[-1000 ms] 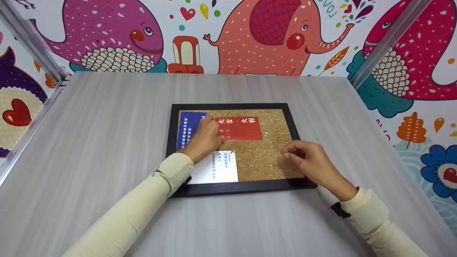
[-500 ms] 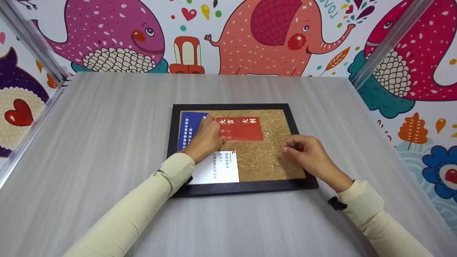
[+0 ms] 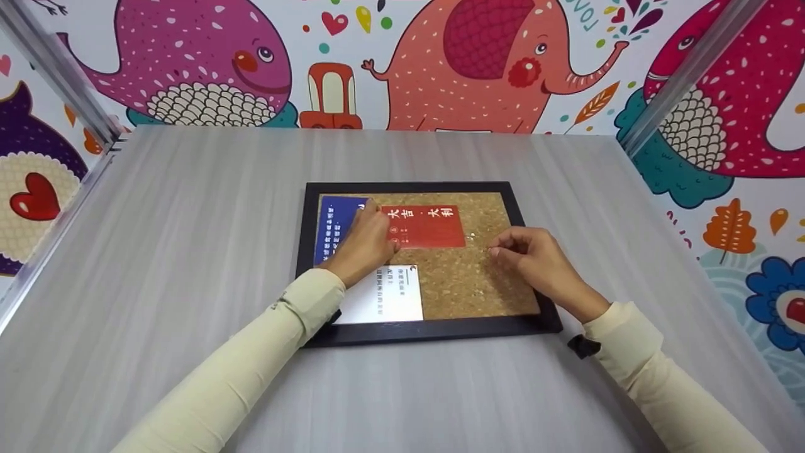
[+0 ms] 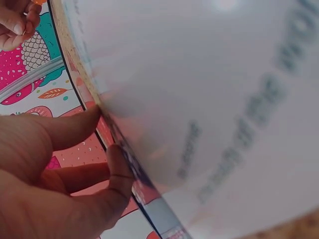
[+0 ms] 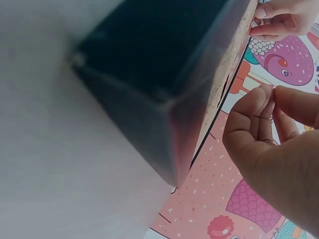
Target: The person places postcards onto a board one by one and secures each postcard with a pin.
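Observation:
A black-framed cork board [image 3: 465, 277] lies on the table, carrying a blue card [image 3: 336, 220], a red card [image 3: 434, 228] and a white card [image 3: 396, 302]. My left hand [image 3: 365, 242] reaches over the board, its fingertips at the red card's left edge beside the blue card; the thumb and fingers press there, spread apart in the left wrist view. Over the cork's right side, my right hand [image 3: 531, 258] pinches a tiny push pin [image 4: 23, 33] between thumb and forefinger. The pin is mostly hidden by the fingertips.
Small clear shiny pins [image 3: 470, 236] sit on the cork right of the red card and lower down. The grey wood-grain table [image 3: 207, 189] surrounds the board. Behind stands a wall [image 3: 409, 94] printed with cartoon animals, with metal posts [image 3: 692, 75] at the corners.
My right hand has moved left and farther up over the cork, toward the red card, with the push pin pinched. The left hand stays in place on the cards.

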`<state>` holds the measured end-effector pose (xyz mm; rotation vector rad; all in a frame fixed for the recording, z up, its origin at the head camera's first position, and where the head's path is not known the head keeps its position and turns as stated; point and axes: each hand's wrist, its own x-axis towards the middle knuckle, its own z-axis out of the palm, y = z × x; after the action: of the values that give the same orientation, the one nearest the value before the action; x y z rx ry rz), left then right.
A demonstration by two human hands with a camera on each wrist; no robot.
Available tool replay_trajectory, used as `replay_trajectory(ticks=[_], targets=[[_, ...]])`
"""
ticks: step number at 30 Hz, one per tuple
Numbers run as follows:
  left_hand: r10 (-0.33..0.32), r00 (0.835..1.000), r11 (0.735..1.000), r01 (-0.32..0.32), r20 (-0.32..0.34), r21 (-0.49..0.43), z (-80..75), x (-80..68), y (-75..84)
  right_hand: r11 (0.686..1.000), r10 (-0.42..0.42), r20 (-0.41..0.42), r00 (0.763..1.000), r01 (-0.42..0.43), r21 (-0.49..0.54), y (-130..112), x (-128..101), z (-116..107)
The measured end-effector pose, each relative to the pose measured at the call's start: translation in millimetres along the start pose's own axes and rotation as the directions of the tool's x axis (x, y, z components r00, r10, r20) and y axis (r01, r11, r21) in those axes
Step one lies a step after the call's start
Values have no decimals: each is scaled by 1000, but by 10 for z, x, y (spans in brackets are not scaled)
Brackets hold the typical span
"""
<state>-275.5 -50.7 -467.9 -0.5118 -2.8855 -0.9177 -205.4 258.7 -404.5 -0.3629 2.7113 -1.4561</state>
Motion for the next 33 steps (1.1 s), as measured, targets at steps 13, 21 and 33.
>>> replay_trajectory(ticks=[13, 21, 33], targets=[[6, 1000, 1000, -6, -17, 6, 8, -10, -6, 995, 17, 3, 1000, -17, 96, 5, 86, 44], [-8, 1000, 1000, 8, -12, -10, -3, -9, 8, 995, 12, -5, 1000, -12, 101, 43, 118, 45], [-36, 999, 999, 36, -4, -14, 4, 2, 21, 990, 40, -14, 999, -37, 138, 71, 178, 64]])
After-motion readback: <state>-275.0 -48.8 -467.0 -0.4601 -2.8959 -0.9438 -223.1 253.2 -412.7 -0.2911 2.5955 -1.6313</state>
